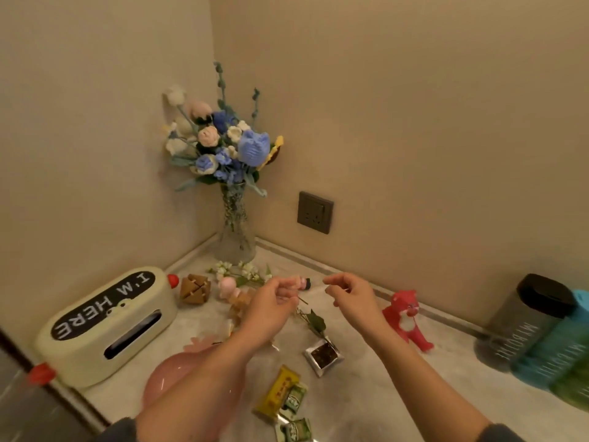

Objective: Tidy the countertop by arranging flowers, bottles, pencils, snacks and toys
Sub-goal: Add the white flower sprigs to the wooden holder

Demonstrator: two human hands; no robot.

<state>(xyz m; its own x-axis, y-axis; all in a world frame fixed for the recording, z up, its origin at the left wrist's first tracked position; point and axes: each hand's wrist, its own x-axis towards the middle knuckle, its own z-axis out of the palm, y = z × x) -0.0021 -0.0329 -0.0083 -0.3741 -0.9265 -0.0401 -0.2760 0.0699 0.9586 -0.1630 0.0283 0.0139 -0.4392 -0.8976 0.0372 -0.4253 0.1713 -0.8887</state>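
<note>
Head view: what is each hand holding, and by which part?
The left hand pinches a pink flower by its thin stem, below the bloom. The right hand is curled; whether it holds anything cannot be told.

Open lane at right
Bare marble countertop [446, 387] lies free between red cat figurine [408, 317] and ribbed coloured bottles [541, 333]; cream tissue box [105, 327] blocks the left, clear glass vase [236, 240] the corner.

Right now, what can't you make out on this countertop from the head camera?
Head view:
- Left hand grips a thin brown stem; its fingers hide the rest.
- Right hand: whether it pinches anything is too small to tell.
- Pink rounded glass vessel: left forearm covers most.
- Green ribbed bottle: cut by right edge, blurred.
</note>
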